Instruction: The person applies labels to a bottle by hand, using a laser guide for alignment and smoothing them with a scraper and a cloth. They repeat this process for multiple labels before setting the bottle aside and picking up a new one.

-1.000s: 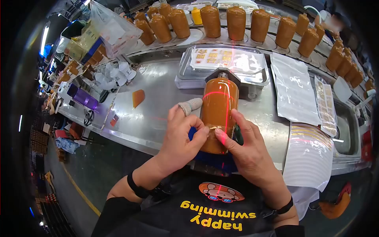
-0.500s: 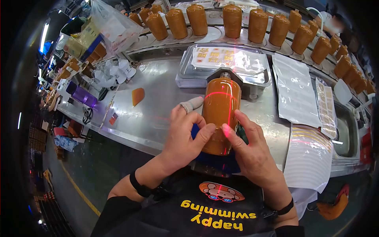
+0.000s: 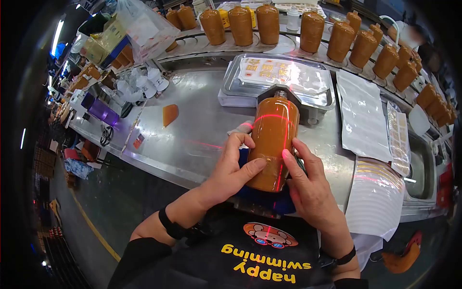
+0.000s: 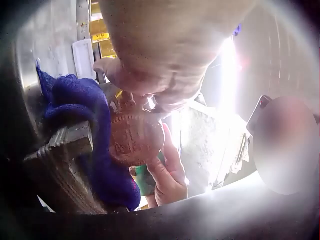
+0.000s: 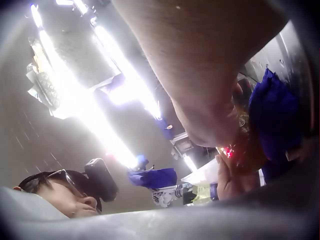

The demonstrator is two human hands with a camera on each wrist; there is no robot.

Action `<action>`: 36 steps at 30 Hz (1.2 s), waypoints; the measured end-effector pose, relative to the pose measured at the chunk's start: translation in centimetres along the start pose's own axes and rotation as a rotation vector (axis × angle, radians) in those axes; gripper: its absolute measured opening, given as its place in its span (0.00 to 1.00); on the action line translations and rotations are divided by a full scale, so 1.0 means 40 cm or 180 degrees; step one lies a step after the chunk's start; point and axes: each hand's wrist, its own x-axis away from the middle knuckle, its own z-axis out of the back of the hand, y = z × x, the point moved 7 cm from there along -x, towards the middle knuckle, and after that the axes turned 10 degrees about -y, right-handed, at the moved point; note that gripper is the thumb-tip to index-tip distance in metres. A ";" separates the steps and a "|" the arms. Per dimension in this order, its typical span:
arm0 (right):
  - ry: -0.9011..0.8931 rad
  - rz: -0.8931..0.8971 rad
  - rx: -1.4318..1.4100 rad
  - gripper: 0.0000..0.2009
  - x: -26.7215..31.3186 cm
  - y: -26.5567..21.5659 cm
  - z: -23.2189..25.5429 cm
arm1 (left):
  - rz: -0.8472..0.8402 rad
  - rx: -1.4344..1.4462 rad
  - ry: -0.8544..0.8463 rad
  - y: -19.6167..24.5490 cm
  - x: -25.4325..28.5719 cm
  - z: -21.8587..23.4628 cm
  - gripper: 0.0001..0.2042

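A glossy amber-brown bottle (image 3: 274,125) lies in a dark holder (image 3: 294,98), neck pointing away, with red laser lines across it. My left hand (image 3: 224,176) grips its lower left side, thumb flat on the front and index fingertip at the edge. A pale cloth sleeve (image 3: 244,128) covers another left finger. On the opposite side my right hand (image 3: 313,192) holds the bottle, thumb and index fingertip against its right edge. Something green (image 3: 301,166) shows within the right hand's hollow. Embossed marks cover the bottle's base (image 4: 132,142) in the left wrist view, beside a blue cloth (image 4: 95,107).
A clear tray (image 3: 231,89) with label sheets stands behind the holder. White sheets (image 3: 363,115) lie at right, near a sink (image 3: 426,154). Several brown bottles (image 3: 240,26) ride a curved conveyor at the back. A purple bottle (image 3: 103,111) and amber scraper-like piece (image 3: 170,114) are at left.
The right thumb has shifted from the bottle's front to its right edge. My left index finger has bent onto the bottle's left edge. Bottles on the conveyor have moved right.
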 end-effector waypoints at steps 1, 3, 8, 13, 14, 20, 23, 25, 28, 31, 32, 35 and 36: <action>-0.0010 -0.0019 -0.0020 0.37 0.000 -0.001 0.001 | 0.0066 0.0177 -0.0097 -0.006 0.001 0.000 0.21; -0.0006 -0.0042 -0.0050 0.37 0.000 0.000 0.001 | 0.0155 0.0509 -0.0148 -0.011 -0.001 -0.003 0.22; -0.0039 -0.0097 -0.0085 0.37 0.001 0.002 -0.004 | 0.0003 0.0119 0.0133 0.006 -0.020 -0.020 0.26; -0.0063 -0.0090 -0.0120 0.37 0.001 0.004 -0.007 | -0.0045 0.0408 -0.0128 -0.009 -0.017 -0.023 0.26; -0.0072 -0.0092 -0.0124 0.37 0.002 0.004 -0.008 | -0.0091 0.0541 -0.0185 -0.009 -0.016 -0.025 0.26; -0.0093 -0.0079 -0.0048 0.38 -0.002 -0.002 0.001 | -0.0133 0.0884 -0.0248 -0.008 -0.010 -0.024 0.28; -0.0080 -0.0089 -0.0036 0.37 -0.003 -0.002 0.004 | -0.0005 0.1028 -0.0417 -0.006 -0.010 -0.018 0.28; -0.0060 -0.0099 -0.0022 0.37 -0.002 0.000 0.000 | 0.0177 0.1401 -0.0264 -0.009 -0.016 -0.017 0.28; -0.0042 -0.0091 0.0018 0.37 -0.001 -0.003 -0.001 | 0.0271 0.1244 -0.0057 -0.019 -0.021 -0.027 0.28; -0.0054 -0.0104 0.0040 0.37 -0.002 -0.005 0.001 | 0.0159 0.1011 -0.0065 -0.035 -0.021 -0.023 0.28; -0.0069 -0.0112 0.0036 0.36 -0.002 -0.004 0.001 | 0.0111 0.0982 -0.0093 -0.039 -0.020 -0.022 0.28; -0.0040 -0.0112 0.0042 0.36 -0.004 -0.004 0.000 | 0.0023 0.1117 -0.0113 -0.029 -0.015 -0.021 0.29; -0.0039 -0.0107 0.0038 0.36 -0.004 -0.004 -0.001 | -0.0006 0.1134 -0.0143 -0.027 -0.014 -0.021 0.29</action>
